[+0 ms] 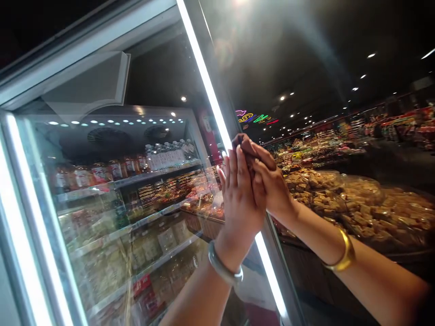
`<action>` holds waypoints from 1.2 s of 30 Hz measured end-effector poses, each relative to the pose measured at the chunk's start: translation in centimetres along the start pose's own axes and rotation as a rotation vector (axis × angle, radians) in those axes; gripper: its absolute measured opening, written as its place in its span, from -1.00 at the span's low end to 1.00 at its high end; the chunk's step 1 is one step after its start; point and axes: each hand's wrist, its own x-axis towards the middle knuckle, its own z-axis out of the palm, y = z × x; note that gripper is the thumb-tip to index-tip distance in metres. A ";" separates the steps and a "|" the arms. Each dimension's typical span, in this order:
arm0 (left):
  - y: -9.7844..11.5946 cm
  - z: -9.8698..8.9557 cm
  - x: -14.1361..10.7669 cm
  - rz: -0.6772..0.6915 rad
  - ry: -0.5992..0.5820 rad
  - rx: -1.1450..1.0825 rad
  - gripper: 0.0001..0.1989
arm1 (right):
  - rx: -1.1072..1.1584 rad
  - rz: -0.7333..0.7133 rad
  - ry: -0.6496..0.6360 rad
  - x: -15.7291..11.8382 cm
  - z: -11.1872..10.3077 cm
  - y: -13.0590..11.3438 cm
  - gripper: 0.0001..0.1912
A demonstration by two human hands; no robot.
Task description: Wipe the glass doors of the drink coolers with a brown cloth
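Observation:
My left hand (237, 194), with a pale bangle at the wrist, lies flat with its fingers stretched out by the lit edge of a glass cooler door (163, 190). Just behind it and to the right, my right hand (273, 190) grips a dark reddish-brown cloth (247, 146) at the door's frame. Part of the cloth is bunched under the right fingers, and the left hand hides some of it. A gold cuff (343, 253) circles the right wrist. Bright light strips (204, 72) run along the door's edge.
Inside the cooler, bottles (166, 156) line the upper shelf, with packaged goods (146, 290) lower down. To the right stands a display of heaped wrapped goods (367, 208). More stocked shelves (414, 124) and a coloured neon sign (253, 118) appear farther back.

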 end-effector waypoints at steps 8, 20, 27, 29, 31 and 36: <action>0.9 -0.7 2.0 0.028 -0.044 0.130 -0.30 | 0.145 -0.012 0.032 1.2 0.3 1.0 -0.43; 2.1 -0.8 10.7 -0.045 0.107 0.381 -0.42 | 0.535 -0.059 0.108 10.5 3.2 4.5 -0.56; 0.6 -3.1 21.2 -0.108 0.086 0.522 -0.46 | 0.597 -0.071 0.235 21.0 6.8 6.0 -0.68; 0.7 -3.8 24.0 -0.143 0.056 0.553 -0.46 | 0.601 -0.043 0.246 23.7 7.3 6.1 -0.74; 1.0 -4.3 25.4 -0.140 0.029 0.575 -0.46 | 0.610 -0.010 0.263 25.0 7.5 6.1 -0.77; 2.8 -5.4 23.4 -0.147 -0.025 0.595 -0.46 | 0.672 -0.017 0.303 22.9 6.9 4.9 -0.72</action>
